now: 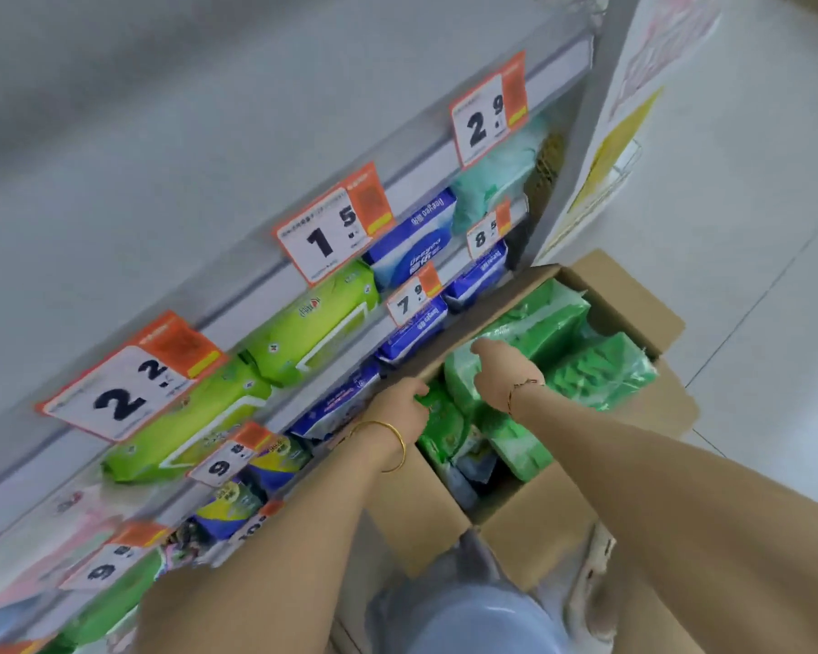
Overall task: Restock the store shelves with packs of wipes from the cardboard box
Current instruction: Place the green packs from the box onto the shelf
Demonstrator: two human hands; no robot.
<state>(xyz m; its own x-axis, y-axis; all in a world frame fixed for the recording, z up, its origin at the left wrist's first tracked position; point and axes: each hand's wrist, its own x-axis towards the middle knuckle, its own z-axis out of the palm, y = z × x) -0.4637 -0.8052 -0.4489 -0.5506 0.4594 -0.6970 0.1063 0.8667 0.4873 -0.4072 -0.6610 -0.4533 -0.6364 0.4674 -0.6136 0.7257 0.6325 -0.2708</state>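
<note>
- The cardboard box [633, 295] stands open on the floor just beside the shelves [421, 179], crammed with green packs of wipes [539, 323].
- The left hand [400, 408] grips the edge of a dark green pack [445, 427] at the box's shelf-side wall. The right hand [499, 370] curls its fingers over a pale green pack [461, 377] beside it.
- The packs look light, soft and film-wrapped, so probably slippery and squashy but not fragile.
- I'd take each across its narrow width, not by the loose seam ends.
</note>
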